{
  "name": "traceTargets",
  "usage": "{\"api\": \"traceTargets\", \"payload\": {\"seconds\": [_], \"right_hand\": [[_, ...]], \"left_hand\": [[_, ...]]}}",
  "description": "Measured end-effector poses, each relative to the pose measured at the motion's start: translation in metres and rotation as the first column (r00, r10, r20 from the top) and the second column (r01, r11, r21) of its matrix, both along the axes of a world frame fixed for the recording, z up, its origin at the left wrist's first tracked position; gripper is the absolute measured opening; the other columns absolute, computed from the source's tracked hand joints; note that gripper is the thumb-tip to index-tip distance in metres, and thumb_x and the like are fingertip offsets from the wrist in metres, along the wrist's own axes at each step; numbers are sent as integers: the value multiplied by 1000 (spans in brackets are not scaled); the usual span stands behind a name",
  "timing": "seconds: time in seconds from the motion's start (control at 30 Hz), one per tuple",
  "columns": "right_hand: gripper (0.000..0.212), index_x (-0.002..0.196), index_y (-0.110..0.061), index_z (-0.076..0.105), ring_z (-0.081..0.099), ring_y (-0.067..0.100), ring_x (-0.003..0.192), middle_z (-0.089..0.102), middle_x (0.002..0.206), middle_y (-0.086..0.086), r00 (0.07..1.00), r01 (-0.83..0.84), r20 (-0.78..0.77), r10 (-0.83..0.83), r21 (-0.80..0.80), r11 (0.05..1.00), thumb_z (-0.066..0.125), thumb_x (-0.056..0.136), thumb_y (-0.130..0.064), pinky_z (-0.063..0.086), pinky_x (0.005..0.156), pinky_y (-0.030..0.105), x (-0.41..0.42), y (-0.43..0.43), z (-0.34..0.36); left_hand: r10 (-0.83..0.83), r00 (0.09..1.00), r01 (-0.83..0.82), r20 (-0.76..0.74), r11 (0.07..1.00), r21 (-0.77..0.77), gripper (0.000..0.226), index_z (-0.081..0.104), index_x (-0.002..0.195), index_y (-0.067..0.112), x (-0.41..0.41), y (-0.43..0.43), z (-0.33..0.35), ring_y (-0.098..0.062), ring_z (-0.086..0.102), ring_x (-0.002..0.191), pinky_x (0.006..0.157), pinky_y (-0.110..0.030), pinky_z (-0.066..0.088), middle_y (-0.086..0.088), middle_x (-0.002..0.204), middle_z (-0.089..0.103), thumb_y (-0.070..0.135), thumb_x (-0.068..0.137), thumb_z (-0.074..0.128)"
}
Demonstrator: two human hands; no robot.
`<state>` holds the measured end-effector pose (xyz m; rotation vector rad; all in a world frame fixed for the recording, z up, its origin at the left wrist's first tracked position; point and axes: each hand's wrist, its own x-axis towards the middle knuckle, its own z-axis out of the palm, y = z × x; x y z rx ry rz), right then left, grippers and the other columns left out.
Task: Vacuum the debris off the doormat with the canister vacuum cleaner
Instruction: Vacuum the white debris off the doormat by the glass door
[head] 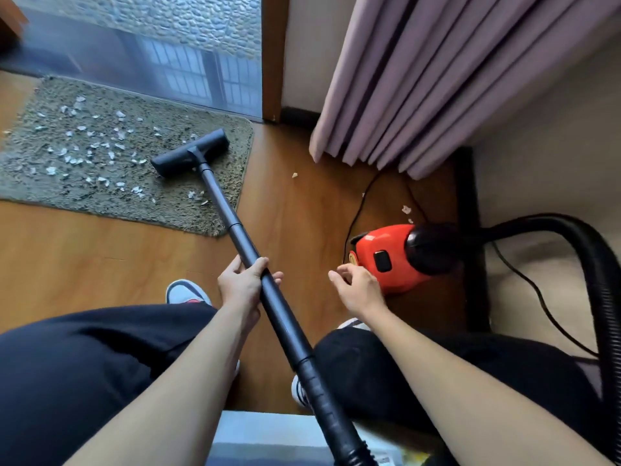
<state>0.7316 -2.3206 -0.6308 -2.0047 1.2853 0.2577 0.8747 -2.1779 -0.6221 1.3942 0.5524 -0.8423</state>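
The doormat (100, 193), strewn with pale debris (87, 146), is laid on the wooden floor (100, 264), and the floor head (190, 153) is set on its right part. The black wand (235, 227) is gripped by the left hand (242, 284). The right hand (359, 290) is held loosely curled and empty, close by the red canister (393, 253).

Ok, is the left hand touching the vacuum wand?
Touching. The head view shows the left hand with fingers wrapped round the vacuum wand.
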Motion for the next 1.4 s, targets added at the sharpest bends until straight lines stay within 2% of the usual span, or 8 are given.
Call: {"api": "traceTargets", "payload": {"seconds": [0.23, 0.43, 0.7, 0.83, 0.97, 1.17, 1.27, 1.4], "right_hand": [[78, 160, -10, 18, 25, 29, 152, 15, 168, 10, 827, -390, -487, 280, -139, 910, 53, 99, -42, 29, 120, 40, -61, -63, -54], [88, 161, -8, -3, 6, 24, 158, -7, 170, 10, 772, -454, -545, 326, -115, 883, 53, 98, -33, 15, 126, 36, -58, -68, -75], [95, 161, -8, 0, 21, 28, 155, -11, 170, 5, 838, -342, -479, 260, -89, 936, 62, 91, -23, 26, 122, 37, -54, -69, -82], [95, 161, -8, 4, 28, 29, 152, -10, 170, 2, 855, -309, -465, 230, -98, 946, 65, 89, -18, 33, 118, 38, -54, -71, -85], [95, 161, -8, 4, 31, 29, 150, -10, 170, 2, 859, -313, -453, 240, -93, 945, 65, 90, -26, 34, 117, 37, -54, -74, -84], [86, 162, -18, 13, 33, 30, 148, 20, 167, 6, 967, -113, -235, 102, -36, 993, 59, 94, -45, 32, 117, 42, -23, -55, -51], [68, 154, -20, 37, 50, 22, 133, 46, 154, 8, 998, 63, -25, -60, 175, 983, 63, 95, -40, 41, 111, 39, 4, -16, -23], [40, 140, -23, 50, 65, 19, 105, 63, 127, 5, 947, 183, 79, -311, 663, 726, 54, 102, -33, 56, 78, 33, 31, 56, 34]], "left_hand": [[-13, 999, 12, 36, 1000, 24, 30, 61, 117, 9, -7, -8, -13, -30, 73, 64, 55, -30, 59, -13, 98, 62, 2, 88, 68], [-18, 998, 17, 53, 1000, 12, 19, 62, 95, 20, -9, -16, -10, -30, 73, 65, 57, -31, 61, -4, 94, 65, 2, 91, 68], [-13, 999, 11, 45, 999, 38, 49, 55, 135, 5, -9, -15, -20, -30, 75, 67, 51, -26, 56, -7, 110, 63, 7, 89, 72], [-13, 999, 11, 42, 999, 31, 50, 55, 135, 6, -9, -14, -22, -28, 74, 65, 50, -25, 57, -4, 105, 60, 7, 89, 72], [-43, 998, 41, 56, 998, 41, 23, 63, 112, 9, -8, -14, -21, -26, 73, 61, 52, -26, 58, -4, 93, 59, 5, 90, 70], [-15, 999, 12, 45, 998, 62, 39, 59, 125, 3, -5, -16, -14, -27, 73, 61, 50, -26, 57, -10, 95, 64, 4, 88, 71], [-7, 998, 3, 55, 998, 64, 35, 61, 121, 8, -4, -15, -4, -29, 72, 60, 50, -27, 57, -14, 97, 65, 1, 87, 70], [-33, 996, 24, 82, 993, 112, 20, 61, 91, 17, -5, -3, 9, -32, 71, 59, 60, -39, 60, -15, 81, 64, 0, 86, 69]]}}
